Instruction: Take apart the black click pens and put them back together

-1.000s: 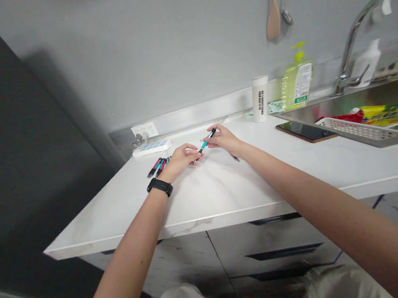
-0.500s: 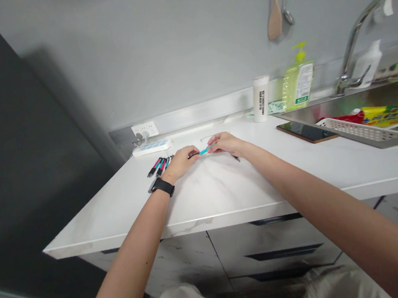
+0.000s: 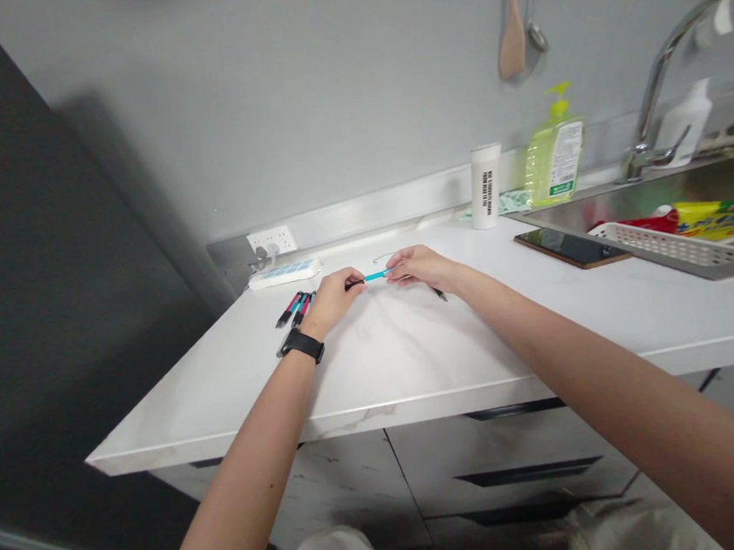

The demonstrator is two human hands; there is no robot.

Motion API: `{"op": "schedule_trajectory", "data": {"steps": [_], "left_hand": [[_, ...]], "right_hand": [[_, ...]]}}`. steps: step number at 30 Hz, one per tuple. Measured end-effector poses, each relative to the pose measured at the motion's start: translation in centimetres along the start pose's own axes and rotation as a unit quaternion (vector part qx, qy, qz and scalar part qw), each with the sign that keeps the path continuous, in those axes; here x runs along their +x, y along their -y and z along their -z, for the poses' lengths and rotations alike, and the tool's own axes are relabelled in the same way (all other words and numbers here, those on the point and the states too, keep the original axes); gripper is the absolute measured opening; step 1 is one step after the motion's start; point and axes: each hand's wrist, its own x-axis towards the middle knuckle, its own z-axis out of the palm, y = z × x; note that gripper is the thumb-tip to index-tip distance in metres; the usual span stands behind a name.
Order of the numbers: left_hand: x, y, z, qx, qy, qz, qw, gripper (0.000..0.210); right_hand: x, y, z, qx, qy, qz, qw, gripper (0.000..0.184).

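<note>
Between my two hands, just above the white countertop [image 3: 375, 353], a blue pen [image 3: 375, 276] with a black end lies nearly level. My left hand [image 3: 338, 295] is closed on its black end, and a dark watch sits on that wrist. Fingers of my right hand [image 3: 420, 268] pinch the blue end. Beside my left hand lie several blue and red pens [image 3: 293, 310] with black ends, partly hidden behind it. The dark tip of another pen [image 3: 440, 293] shows below my right hand; its other part is hidden.
A white power strip [image 3: 285, 273] lies at the back left near a wall socket [image 3: 272, 240]. Toward the right stand a white canister [image 3: 486, 185] and a green soap bottle [image 3: 555, 155]. A phone [image 3: 569, 248] rests by the sink [image 3: 726, 265], which holds a white basket [image 3: 672, 250].
The blue pen has turned from slanted to nearly level, and more of its blue barrel shows between my hands. The whole view has shifted slightly.
</note>
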Motion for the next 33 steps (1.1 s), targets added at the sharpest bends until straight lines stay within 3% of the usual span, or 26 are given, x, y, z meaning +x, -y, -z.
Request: {"op": "schedule_trajectory", "data": {"steps": [5,13,20,28,33], "left_hand": [[-0.05,0.75,-0.13,-0.037,-0.015,0.013,0.999,0.020],[0.01,0.36,-0.18,-0.038,-0.001,0.012,0.999,0.012],[0.05,0.31,-0.35,-0.125,-0.002,0.034,0.992,0.022],[0.19,0.74,-0.04,-0.054,-0.043,0.015,0.998,0.017],[0.22,0.22,-0.12,-0.156,-0.022,0.081,0.984,0.031]], "right_hand": [[0.08,-0.11,-0.04,-0.015,0.011,0.010,1.000,0.019],[0.27,-0.20,-0.16,-0.023,0.001,0.030,0.999,0.017],[0.39,-0.16,-0.10,-0.009,0.004,0.064,0.998,0.024],[0.07,0.28,-0.33,0.029,0.000,0.066,0.997,0.026],[-0.01,0.53,-0.32,0.055,-0.018,0.095,0.994,0.037]]}}
